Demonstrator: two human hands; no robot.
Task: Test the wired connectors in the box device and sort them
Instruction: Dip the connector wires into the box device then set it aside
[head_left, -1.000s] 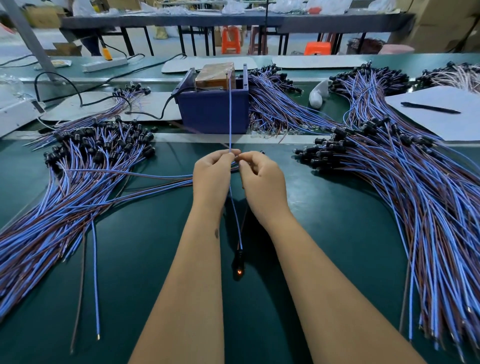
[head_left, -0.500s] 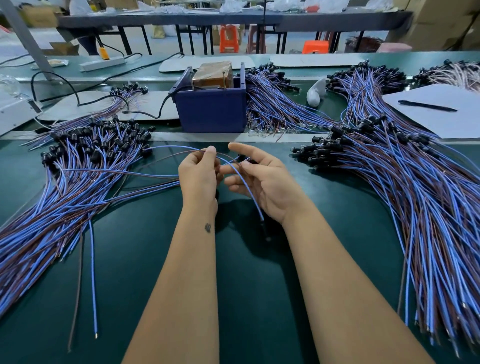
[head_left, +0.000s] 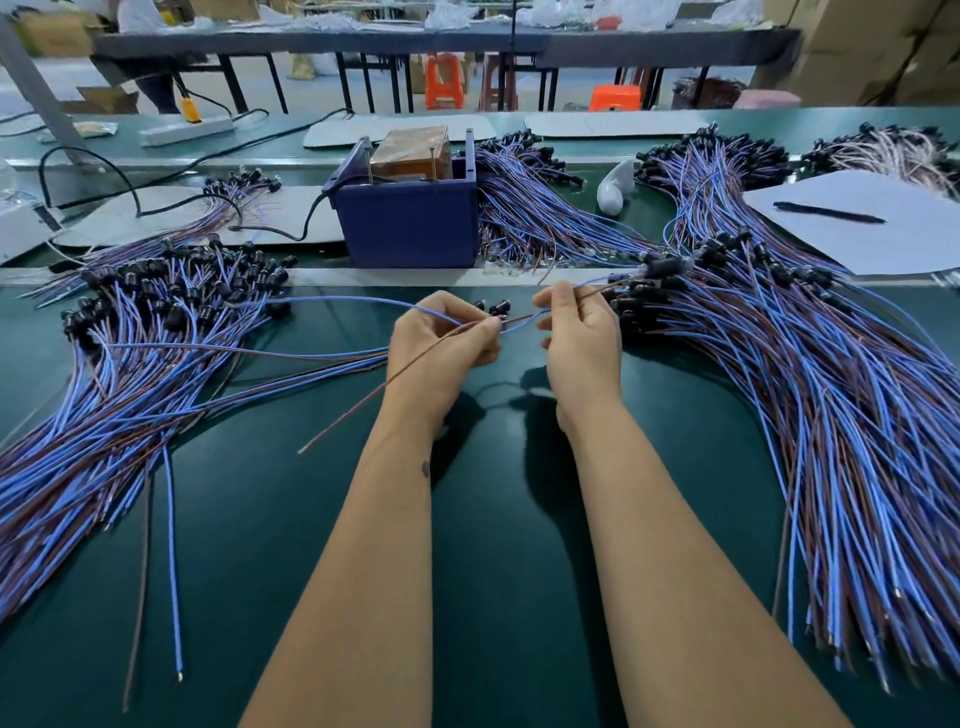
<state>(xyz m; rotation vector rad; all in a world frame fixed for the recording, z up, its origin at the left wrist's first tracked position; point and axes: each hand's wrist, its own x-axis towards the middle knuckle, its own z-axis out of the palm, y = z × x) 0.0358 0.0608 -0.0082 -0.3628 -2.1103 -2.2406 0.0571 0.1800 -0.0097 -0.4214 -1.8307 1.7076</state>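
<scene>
**Both hands pinch thin wires over the desk**

While the left hand (head_left: 441, 348) curls its fingers (head_left: 483, 332) tight on a blue wire (head_left: 337, 301) and a brown wire (head_left: 358, 405), the right hand (head_left: 582, 343) pinches wires between thumb and forefinger, its other fingers loosely bent. A small black connector (head_left: 498, 307) sits between the two hands. Behind them stands the dark blue box device (head_left: 410, 223), square and plastic, holding a brown block. Glossy blue and brown wires with black round caps fan out in a left pile (head_left: 130, 364) and a right pile (head_left: 831, 389) on the smooth green desk (head_left: 493, 519).
</scene>
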